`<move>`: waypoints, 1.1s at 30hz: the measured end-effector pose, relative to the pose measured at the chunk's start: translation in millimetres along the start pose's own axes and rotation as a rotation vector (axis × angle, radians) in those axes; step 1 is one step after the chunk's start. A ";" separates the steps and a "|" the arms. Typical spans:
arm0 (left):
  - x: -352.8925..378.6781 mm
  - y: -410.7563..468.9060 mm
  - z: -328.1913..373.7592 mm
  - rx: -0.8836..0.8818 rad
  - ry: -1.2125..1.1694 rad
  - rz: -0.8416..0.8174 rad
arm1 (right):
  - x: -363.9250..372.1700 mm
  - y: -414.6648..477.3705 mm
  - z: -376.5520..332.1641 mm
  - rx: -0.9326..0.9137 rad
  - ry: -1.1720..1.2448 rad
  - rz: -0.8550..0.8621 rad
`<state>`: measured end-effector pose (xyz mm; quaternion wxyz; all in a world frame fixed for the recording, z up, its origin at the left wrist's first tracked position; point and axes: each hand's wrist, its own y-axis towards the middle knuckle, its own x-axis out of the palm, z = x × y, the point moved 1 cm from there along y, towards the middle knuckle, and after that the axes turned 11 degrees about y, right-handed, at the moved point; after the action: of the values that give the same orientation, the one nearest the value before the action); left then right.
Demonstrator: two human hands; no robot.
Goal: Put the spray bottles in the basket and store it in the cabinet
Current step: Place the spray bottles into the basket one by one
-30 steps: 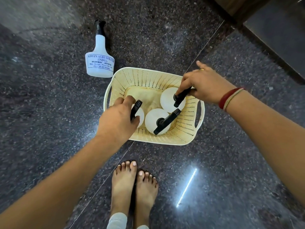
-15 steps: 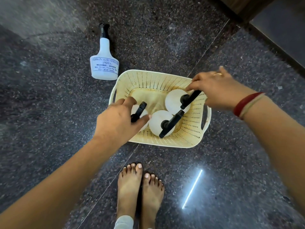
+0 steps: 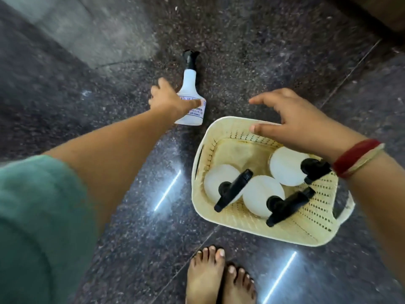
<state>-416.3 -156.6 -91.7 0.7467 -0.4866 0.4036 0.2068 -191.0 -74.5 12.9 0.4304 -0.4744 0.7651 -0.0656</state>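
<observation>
Left hand [image 3: 168,99] at bottle [image 3: 191,99] — floor

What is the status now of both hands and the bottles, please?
Left hand open, reaching the floor bottle, grip not closed. Right hand open above basket. Three bottles upright inside. Nothing in the way.

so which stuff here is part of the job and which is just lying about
Part of the job:
- spray bottle on the floor, left hand reaching it
- three spray bottles in the basket
- basket, right hand open above it

Just there:
- floor
- bare feet
- bangles
</observation>
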 end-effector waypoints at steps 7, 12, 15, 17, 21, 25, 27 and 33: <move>51.6 9.6 1.3 0.015 -0.211 0.074 | -2.2 11.1 18.2 -0.050 0.034 0.139; 45.9 -20.1 -8.3 0.131 -0.308 0.275 | -11.1 5.5 13.0 -0.107 0.255 0.296; 15.7 -45.3 -17.4 0.304 -0.368 0.326 | -26.0 -4.5 2.0 -0.136 0.438 0.402; -14.3 -65.7 -18.0 0.428 -0.374 0.302 | -43.8 -15.4 -11.2 -0.173 0.549 0.478; -63.0 -120.5 -6.7 0.662 -0.374 0.181 | -91.3 -41.2 -44.9 -0.296 0.461 0.516; -80.6 -167.2 12.3 0.853 -0.222 0.184 | -119.2 -65.2 -68.5 -0.243 0.537 0.330; -78.0 -182.7 21.8 0.930 -0.207 0.167 | -121.9 -80.3 -69.7 -0.047 0.819 0.298; -46.2 -188.8 40.4 1.093 -0.132 0.086 | -117.7 -118.8 -39.6 0.170 0.889 0.223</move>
<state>-294.9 -199.9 59.3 0.9052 0.0029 0.4240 0.0278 -118.9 -58.9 168.1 0.1027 -0.2781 0.9137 -0.2781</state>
